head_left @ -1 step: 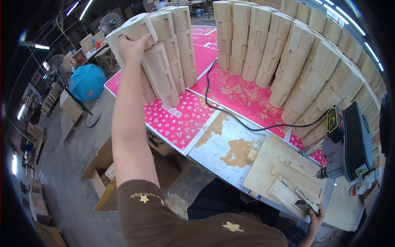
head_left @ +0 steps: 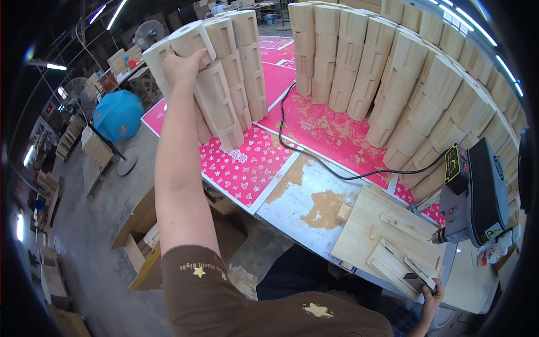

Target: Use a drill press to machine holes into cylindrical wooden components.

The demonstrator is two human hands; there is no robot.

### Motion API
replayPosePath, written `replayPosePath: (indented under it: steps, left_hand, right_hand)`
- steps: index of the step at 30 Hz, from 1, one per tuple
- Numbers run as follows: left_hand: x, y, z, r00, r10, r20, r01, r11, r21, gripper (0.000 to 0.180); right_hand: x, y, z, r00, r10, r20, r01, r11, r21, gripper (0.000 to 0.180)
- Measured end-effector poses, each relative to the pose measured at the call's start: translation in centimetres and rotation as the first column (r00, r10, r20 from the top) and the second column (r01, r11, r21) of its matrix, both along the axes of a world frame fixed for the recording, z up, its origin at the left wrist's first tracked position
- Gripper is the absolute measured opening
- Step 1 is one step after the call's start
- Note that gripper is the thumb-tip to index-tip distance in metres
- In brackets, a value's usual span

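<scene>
At the upper left my left hand (head_left: 184, 66) is closed around the top wooden block (head_left: 192, 38) of a stack. The block is pale and rounded, with a hole in its top end and a notch in its side. Similar stacked blocks (head_left: 220, 101) stand below and beside it. Down at the lower right, my right hand (head_left: 431, 299) has its fingers curled over the end of a wooden jig (head_left: 393, 267), beside a narrow strip with a dark piece under it. The jig sits on a flat wooden board (head_left: 359, 238). My right palm is mostly hidden.
A drill press (head_left: 474, 194) stands at the right, its chuck over the board. Its black cable (head_left: 331, 171) crosses the pink table covering (head_left: 241, 168). Rows of stacked blocks (head_left: 393, 84) curve along the far right. Sawdust (head_left: 325, 209) lies near the board. An open cardboard box (head_left: 135, 247) is on the floor.
</scene>
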State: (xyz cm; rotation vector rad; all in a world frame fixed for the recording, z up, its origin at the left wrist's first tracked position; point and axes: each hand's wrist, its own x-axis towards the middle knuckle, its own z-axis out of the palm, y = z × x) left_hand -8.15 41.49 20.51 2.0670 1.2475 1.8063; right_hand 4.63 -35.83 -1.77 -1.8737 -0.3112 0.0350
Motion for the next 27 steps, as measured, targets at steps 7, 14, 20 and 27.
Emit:
replayPosePath:
  steps: [7,14,20,27]
  left_hand:
    - [3.7,-0.6,-4.1,0.985,0.174,-0.015,-0.174,0.985,0.021,0.099]
    - [4.1,-6.5,-19.7,0.997,0.073,0.0,-0.071,0.962,-0.263,0.125]
    - [6.5,-7.0,-28.0,0.988,0.145,-0.052,-0.149,0.814,-0.561,0.136]
    - [9.1,-5.4,-29.0,0.933,0.33,-0.142,-0.355,0.785,-0.507,0.134]
  right_hand:
    - [-0.3,-0.5,-0.1,0.999,-0.032,-0.029,0.031,0.999,-0.031,0.028]
    - [-0.2,-0.6,-0.7,0.999,-0.043,-0.029,0.042,0.998,-0.04,0.029]
    - [0.2,-2.0,-0.7,0.997,-0.026,-0.069,0.02,0.996,-0.086,0.034]
    - [0.1,-2.6,-0.9,0.984,-0.054,-0.167,0.041,0.996,-0.079,0.045]
